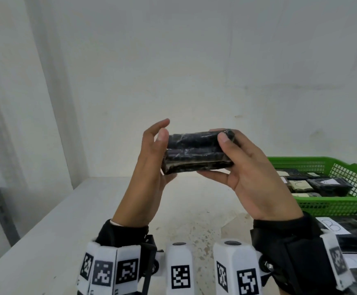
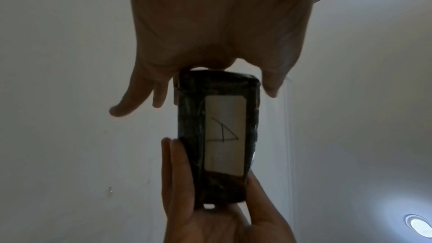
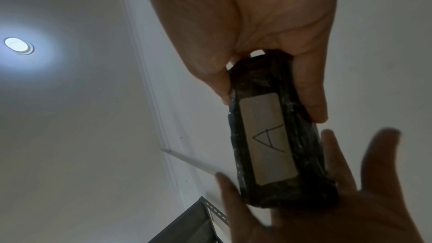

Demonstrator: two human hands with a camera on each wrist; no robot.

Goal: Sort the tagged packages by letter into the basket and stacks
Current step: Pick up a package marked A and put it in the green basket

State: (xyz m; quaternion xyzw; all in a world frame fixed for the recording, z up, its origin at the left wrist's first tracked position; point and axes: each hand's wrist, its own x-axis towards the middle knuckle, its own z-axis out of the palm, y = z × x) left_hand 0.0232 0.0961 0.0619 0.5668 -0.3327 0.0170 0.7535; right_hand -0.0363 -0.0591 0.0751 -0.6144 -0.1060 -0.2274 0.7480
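Hands raised: right hand (image 1: 249,177) pinches black package (image 1: 196,152) end; left hand (image 1: 152,158) cups other end, fingers spread.

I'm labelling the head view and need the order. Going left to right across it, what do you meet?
Left hand → black package held up between both hands → right hand → green basket holding more packages, at the right edge.

held package (image 2: 217,136) label (image 2: 224,135): "A" | table package label (image 1: 332,225): "B"
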